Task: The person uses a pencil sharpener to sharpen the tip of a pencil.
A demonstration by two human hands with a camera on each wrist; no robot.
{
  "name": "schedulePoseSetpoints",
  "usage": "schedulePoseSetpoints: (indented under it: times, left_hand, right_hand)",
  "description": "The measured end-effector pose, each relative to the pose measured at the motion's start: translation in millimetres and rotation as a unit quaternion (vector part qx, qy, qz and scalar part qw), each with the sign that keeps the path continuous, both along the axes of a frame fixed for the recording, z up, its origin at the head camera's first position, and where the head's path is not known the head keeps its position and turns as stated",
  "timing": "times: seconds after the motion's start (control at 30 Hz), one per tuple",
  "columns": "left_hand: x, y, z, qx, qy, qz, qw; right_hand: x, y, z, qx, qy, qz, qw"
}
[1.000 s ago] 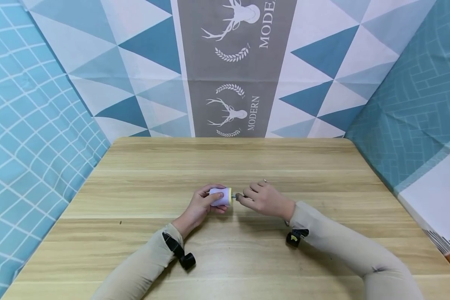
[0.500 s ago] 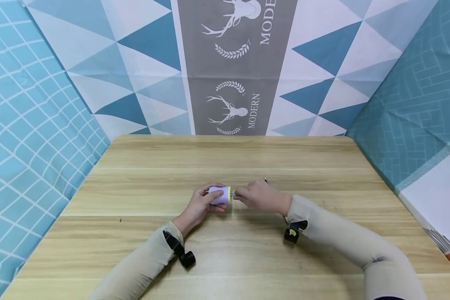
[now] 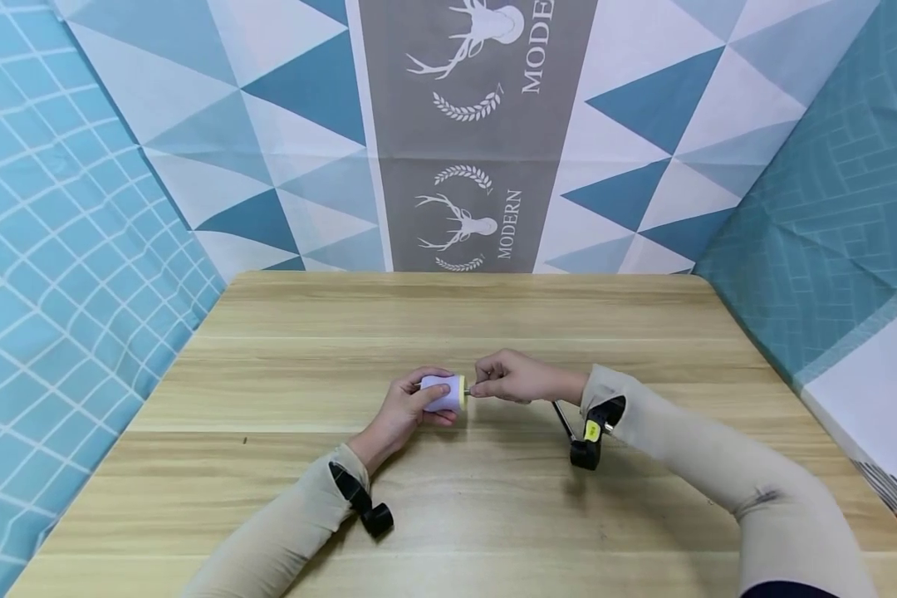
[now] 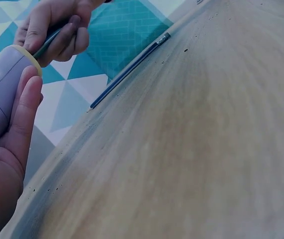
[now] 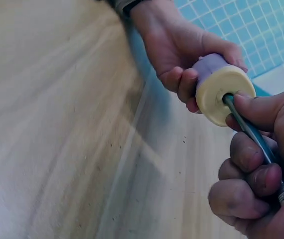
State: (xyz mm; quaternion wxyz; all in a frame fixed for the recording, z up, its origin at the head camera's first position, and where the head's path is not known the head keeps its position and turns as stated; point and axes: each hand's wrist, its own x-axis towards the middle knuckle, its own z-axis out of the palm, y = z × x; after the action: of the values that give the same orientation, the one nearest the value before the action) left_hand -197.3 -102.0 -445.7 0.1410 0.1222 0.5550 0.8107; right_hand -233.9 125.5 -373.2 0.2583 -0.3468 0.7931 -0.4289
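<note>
My left hand (image 3: 404,409) grips a small lilac pencil sharpener (image 3: 437,394) with its fingers and thumb wrapped around the body. The sharpener's cream-yellow end (image 5: 213,102) faces right and has a round hole. A dark green pencil (image 5: 254,133) enters that hole, its tip hidden inside. Thumb and fingers of my right hand (image 3: 519,378) pinch the pencil close to the hole, and the rest of it runs back under the curled fingers. Both hands are held over the middle of the table.
A second pencil (image 4: 132,70), dark blue, lies on the wooden table (image 3: 448,515) beneath my right hand and wrist. Black wrist cameras (image 3: 376,520) are strapped over both sleeves. Patterned cloths (image 3: 291,141) hang behind and beside the table.
My right hand has turned over about the pencil, rolling at the wrist, and its wrist camera has swung round. The left hand and sharpener have stayed nearly still.
</note>
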Motion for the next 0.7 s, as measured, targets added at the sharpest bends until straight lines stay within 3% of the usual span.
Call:
schedulePoseSetpoints:
  times: [0.1,0.2,0.47,0.6,0.63,0.7]
  left_hand:
    - [0.1,0.5,-0.2,0.001,-0.001,0.001,1.0]
    - [0.4,1.0,0.9,0.0,0.002,0.0,1.0]
    - [0.9,1.2,2.3,-0.006,0.024,-0.011,0.9996]
    - [0.6,1.0,0.1,-0.015,0.037,-0.015,0.9991]
    - [0.5,1.0,-0.2,-0.016,0.036,-0.016,0.9991]
    - [0.4,1.0,-0.5,-0.011,0.032,-0.014,0.9993]
  right_hand:
    - [-2.4,0.4,1.3,-0.003,-0.106,-0.015,0.9942]
    - [-4.8,1.4,1.2,-0.005,-0.176,-0.026,0.984]
    - [-5.4,5.1,1.2,-0.007,-0.304,-0.037,0.9519]
    - [-4.4,7.3,1.7,0.001,-0.345,-0.033,0.9379]
    - [-4.3,7.3,1.9,0.004,-0.344,-0.032,0.9384]
    - [-3.9,6.6,2.3,0.016,-0.311,-0.028,0.9499]
